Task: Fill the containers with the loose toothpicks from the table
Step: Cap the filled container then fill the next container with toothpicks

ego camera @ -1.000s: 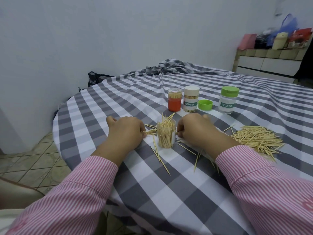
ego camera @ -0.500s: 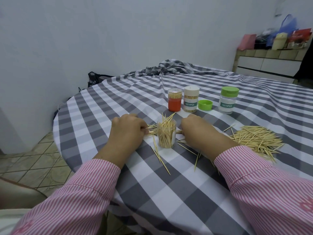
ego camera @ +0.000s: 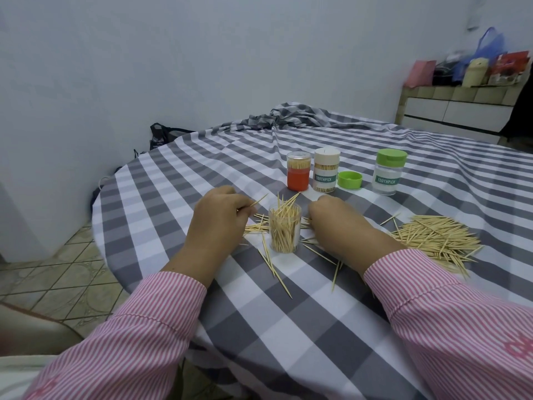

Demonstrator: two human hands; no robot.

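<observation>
The left hand (ego camera: pixel 217 216) pinches a toothpick (ego camera: pixel 257 202) pointing upper right toward the jar (ego camera: pixel 284 230); the right hand's (ego camera: pixel 334 220) grip cannot be told.

Filled jar (ego camera: pixel 284 232) stands between both hands (ego camera: pixel 219 217).

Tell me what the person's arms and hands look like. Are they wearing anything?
Both arms wear long sleeves with thin pink and white stripes. The left sleeve and right sleeve each end in a stitched cuff at the wrist. A pink embroidered pattern shows low on the right sleeve. The left hand and right hand are bare: no gloves or watch visible.
</observation>
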